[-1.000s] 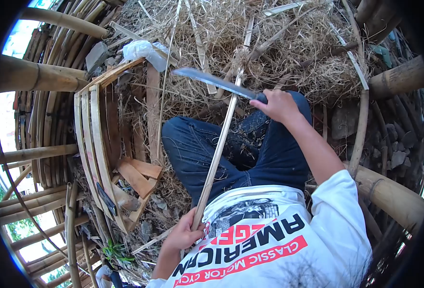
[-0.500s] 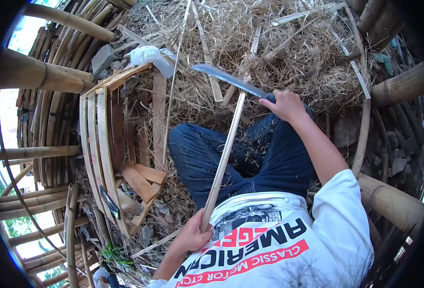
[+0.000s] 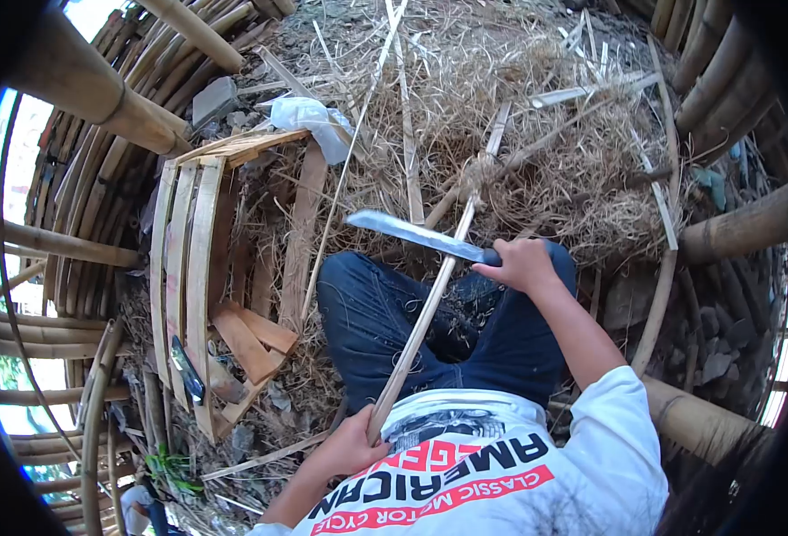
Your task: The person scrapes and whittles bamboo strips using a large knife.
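My left hand (image 3: 351, 444) grips the near end of a long thin bamboo strip (image 3: 429, 305) that runs up and away over my lap in blue jeans. My right hand (image 3: 521, 264) holds the dark handle of a big knife (image 3: 414, 235). Its long blade points left and lies across the strip, touching it a little beyond my knees. The far end of the strip reaches into a heap of dry shavings (image 3: 510, 134).
A slatted wooden crate frame (image 3: 184, 268) with loose boards lies to my left, a white plastic bag (image 3: 309, 116) behind it. Thick bamboo poles (image 3: 90, 89) ring the spot on the left and right. A second dark blade (image 3: 186, 371) rests on the crate.
The knife has come down along the strip toward me, from near the shavings to just beyond my knees. My left hand keeps its grip on the strip's near end.
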Tool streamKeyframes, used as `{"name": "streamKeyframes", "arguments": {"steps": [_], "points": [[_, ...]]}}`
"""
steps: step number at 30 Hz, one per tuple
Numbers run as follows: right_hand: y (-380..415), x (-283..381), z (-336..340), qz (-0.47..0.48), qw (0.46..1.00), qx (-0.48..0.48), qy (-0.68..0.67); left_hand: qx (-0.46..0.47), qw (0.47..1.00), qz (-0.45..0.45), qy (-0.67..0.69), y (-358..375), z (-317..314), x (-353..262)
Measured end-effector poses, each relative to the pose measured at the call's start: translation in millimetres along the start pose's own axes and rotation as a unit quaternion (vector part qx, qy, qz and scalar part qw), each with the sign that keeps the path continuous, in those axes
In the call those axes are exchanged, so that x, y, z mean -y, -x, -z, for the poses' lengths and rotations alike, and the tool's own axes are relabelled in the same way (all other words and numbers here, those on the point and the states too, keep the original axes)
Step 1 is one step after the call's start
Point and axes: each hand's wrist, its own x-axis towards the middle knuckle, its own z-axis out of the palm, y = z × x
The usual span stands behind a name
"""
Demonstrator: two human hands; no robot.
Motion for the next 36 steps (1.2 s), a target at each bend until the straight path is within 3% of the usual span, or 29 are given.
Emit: {"name": "streamKeyframes", "arguments": {"steps": [2,4,5,11,14,15,18,25,26,27,30,32,36], "points": [[-8.9,-23.1,-5.6,-0.008,1.000,-0.019,0.004,0.041,0.997,0.029,0.049,11.1,-1.6,-0.3],[-27.4,-46.2,-14.4,-0.089,0.994,-0.055,-0.013,0.030,0.998,0.024,0.039,11.5,5.0,-4.9],[-29.1,-50.5,-18.2,-0.081,0.995,-0.059,-0.025,0.028,0.999,0.010,0.022,9.3,7.5,-5.6],[14.8,-2.7,-17.0,-0.107,0.993,-0.042,-0.039,0.013,0.998,-0.057,0.019,-13.9,-5.7,30.6],[39.1,15.8,-5.3,-0.140,0.986,0.009,-0.091,-0.037,0.998,-0.025,-0.038,-17.6,3.6,33.4],[48.2,20.6,-6.2,-0.128,0.988,0.019,-0.089,-0.085,0.991,-0.022,-0.102,-18.3,6.0,31.7],[76.4,32.6,-20.1,-0.092,0.991,0.016,-0.091,-0.090,0.986,0.004,-0.138,-25.5,17.3,37.0],[101.7,45.7,-1.1,-0.043,0.985,0.005,-0.169,-0.163,0.981,0.023,-0.105,-7.2,35.6,65.3],[103.7,45.3,0.5,-0.024,0.981,0.007,-0.194,-0.173,0.982,0.041,-0.060,0.3,36.7,72.9],[105.6,45.0,0.4,-0.004,0.976,0.009,-0.219,-0.207,0.974,-0.010,-0.093,1.2,34.3,108.6],[111.6,47.5,-5.3,0.023,0.962,-0.011,-0.271,-0.236,0.963,0.013,-0.128,24.1,25.5,169.8],[112.3,51.7,-2.8,0.029,0.954,-0.015,-0.298,-0.246,0.963,0.017,-0.108,42.2,19.3,185.7],[109.0,58.3,-4.9,0.029,0.941,-0.030,-0.335,-0.299,0.929,0.010,-0.216,59.9,18.3,199.4]]}}
